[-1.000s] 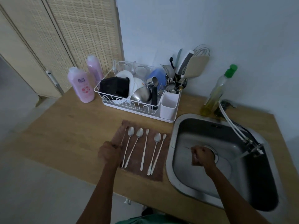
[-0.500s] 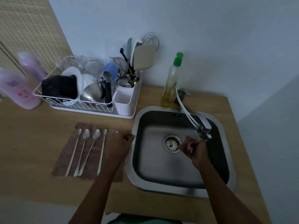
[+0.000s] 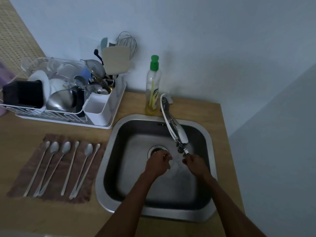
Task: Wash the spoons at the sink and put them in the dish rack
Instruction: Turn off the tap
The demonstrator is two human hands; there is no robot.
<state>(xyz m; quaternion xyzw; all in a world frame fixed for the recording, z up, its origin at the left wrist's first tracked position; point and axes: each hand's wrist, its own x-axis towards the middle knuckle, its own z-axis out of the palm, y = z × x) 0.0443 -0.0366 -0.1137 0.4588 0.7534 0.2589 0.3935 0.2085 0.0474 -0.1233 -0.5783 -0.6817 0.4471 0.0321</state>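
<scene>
Several long-handled spoons point(image 3: 89, 149) lie side by side on a brown cloth point(image 3: 56, 182) left of the steel sink point(image 3: 109, 151). Both my hands are inside the basin, just below the faucet tip point(image 3: 183, 150). My right hand point(image 3: 194, 163) and my left hand point(image 3: 159, 162) have curled fingers and hold one spoon point(image 3: 173, 161) between them; it shows only as a pale blur. The white dish rack point(image 3: 56, 115) stands at the back left, full of dishes, with a cutlery holder point(image 3: 95, 108) at its right end.
A dish soap bottle with a green cap point(image 3: 153, 89) stands behind the sink beside the faucet base. The wooden counter ends just right of the sink. A wall runs along the back. Utensils and a whisk stick up from the rack's holder.
My left hand left the cloth and moved right into the sink, meeting my right hand under the faucet. The camera view swung right and closer.
</scene>
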